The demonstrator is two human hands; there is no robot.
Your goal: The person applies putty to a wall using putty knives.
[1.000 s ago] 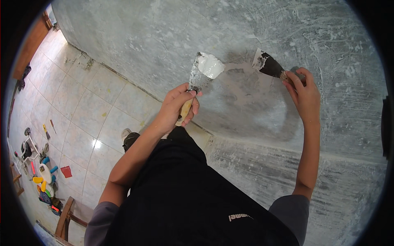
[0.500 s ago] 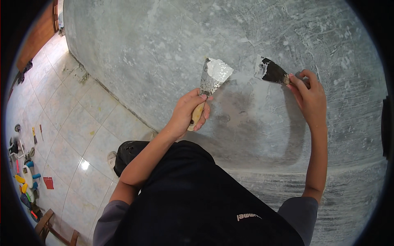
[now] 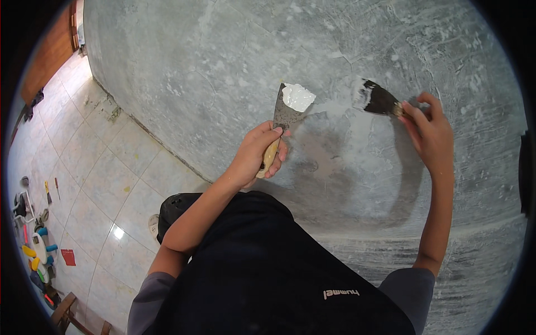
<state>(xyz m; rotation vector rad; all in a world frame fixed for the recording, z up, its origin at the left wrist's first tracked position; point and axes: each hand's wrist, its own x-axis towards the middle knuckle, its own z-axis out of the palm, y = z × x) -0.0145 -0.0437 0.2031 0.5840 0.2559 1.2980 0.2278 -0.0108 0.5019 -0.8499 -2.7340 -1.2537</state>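
Note:
My left hand (image 3: 257, 153) is closed round the yellowish wooden handle of a putty knife (image 3: 288, 114), whose speckled metal blade carries a thick dollop of white paste (image 3: 297, 97). My right hand (image 3: 429, 134) grips a second, dark-bladed scraper (image 3: 380, 99) near its neck, with white residue along the edge. That edge lies at or very close to the grey mottled wall (image 3: 234, 61); whether it touches is unclear. A fresh-looking white smear (image 3: 335, 109) shows on the wall between the two blades.
Tiled floor (image 3: 123, 162) runs along the wall at left. Tools and toys (image 3: 40, 251), a red card-like piece (image 3: 67, 256) and a wooden chair (image 3: 67, 307) are at lower left. An orange-brown wooden door (image 3: 47, 44) stands at upper left.
The view has shifted. My right hand and scraper have moved right and down across the picture; my left hand and loaded knife also sit further right and lower than a second ago.

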